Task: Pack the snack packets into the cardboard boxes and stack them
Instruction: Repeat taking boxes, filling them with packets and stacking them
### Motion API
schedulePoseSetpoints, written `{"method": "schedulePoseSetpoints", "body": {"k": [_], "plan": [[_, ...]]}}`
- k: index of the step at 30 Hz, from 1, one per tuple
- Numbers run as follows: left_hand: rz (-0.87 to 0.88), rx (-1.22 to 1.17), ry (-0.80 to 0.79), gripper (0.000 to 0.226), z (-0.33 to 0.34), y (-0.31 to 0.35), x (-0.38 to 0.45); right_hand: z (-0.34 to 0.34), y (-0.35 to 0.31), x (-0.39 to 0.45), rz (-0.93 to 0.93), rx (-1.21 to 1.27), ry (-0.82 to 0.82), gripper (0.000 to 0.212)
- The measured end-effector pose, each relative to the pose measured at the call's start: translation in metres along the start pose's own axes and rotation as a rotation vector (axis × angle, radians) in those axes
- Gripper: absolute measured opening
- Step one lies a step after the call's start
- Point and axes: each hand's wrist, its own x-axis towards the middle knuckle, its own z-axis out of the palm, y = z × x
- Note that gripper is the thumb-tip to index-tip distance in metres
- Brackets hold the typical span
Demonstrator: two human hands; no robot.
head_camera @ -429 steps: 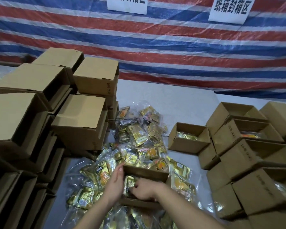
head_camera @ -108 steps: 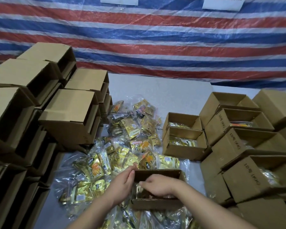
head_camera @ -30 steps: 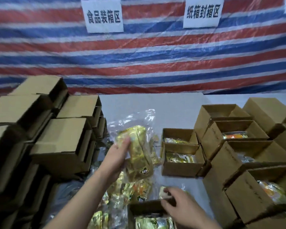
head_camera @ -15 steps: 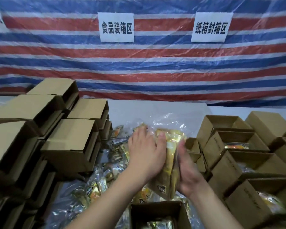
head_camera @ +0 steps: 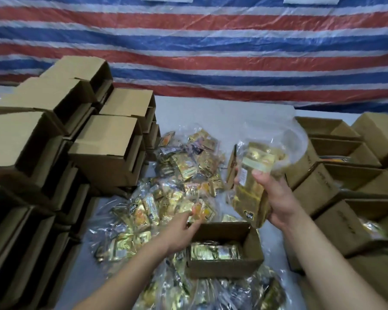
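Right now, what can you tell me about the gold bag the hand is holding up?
The gold bag is a shiny golden snack packet inside a clear, crinkly plastic wrap that sticks out past its top. It has a pale label band near the top and a small dark logo near the bottom. The right hand holds it up in the air, nearly upright and a little tilted, thumb on the front and fingertips curling round the far edge. It hangs above the open box, which already holds packets.

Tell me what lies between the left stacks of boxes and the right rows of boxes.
In the head view, the heap of snack packets and the open box being filled lie there.
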Motion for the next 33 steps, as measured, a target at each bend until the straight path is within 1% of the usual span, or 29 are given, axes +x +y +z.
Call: {"method": "schedulePoseSetpoints", "body": {"k": [2,4,6,8,9,11,13,15,17,20,22,25,27,30,33], "plan": [[-0.047,-0.117,0.023,0.044,0.019,-0.015,0.003,0.005,0.01,-0.002,-0.007,-0.248,-0.05,0.058],[-0.021,-0.15,0.047,0.036,0.026,-0.021,0.008,0.01,0.024,0.0,0.054,-0.491,-0.16,0.066],[0.027,-0.158,0.029,0.03,0.024,-0.023,0.011,0.012,0.043,0.001,0.136,-0.738,-0.355,0.066],[0.075,-0.215,-0.034,0.016,0.022,-0.022,0.012,0.011,0.059,0.002,0.265,-0.998,-0.546,0.063],[0.081,-0.224,-0.045,0.014,0.021,-0.021,0.012,0.01,0.066,0.004,0.326,-1.114,-0.628,0.059],[0.058,-0.203,-0.024,0.02,0.022,-0.02,0.012,0.01,0.083,0.009,0.409,-1.243,-0.753,0.053],[0.026,-0.253,-0.001,0.026,0.023,-0.02,0.013,0.014,0.1,0.013,0.428,-1.265,-0.793,0.051],[0.001,-0.323,0.015,0.034,0.022,-0.022,0.012,0.02,0.116,0.017,0.422,-1.243,-0.793,0.057],[-0.001,-0.327,0.017,0.036,0.02,-0.024,0.011,0.024,0.127,0.019,0.419,-1.241,-0.805,0.062],[0.018,-0.295,0.032,0.036,0.018,-0.028,0.012,0.02,0.133,0.024,0.436,-1.289,-0.828,0.065],[0.025,-0.266,0.036,0.032,0.019,-0.027,0.013,0.012,0.139,0.025,0.497,-1.365,-0.843,0.059],[0.059,-0.167,0.002,0.025,0.027,-0.025,0.012,0.004,0.156,0.02,0.665,-1.559,-0.837,0.049],[0.085,-0.092,0.027,0.025,0.033,-0.024,0.01,0.003,0.166,0.015,0.696,-1.595,-0.816,0.053],[0.067,-0.143,0.096,0.03,0.033,-0.026,0.009,0.01,0.154,0.014,0.687,-1.492,-0.773,0.067],[0.065,-0.149,0.095,0.036,0.029,-0.028,0.009,0.011,0.115,0.018,0.64,-1.318,-0.734,0.07]]}}
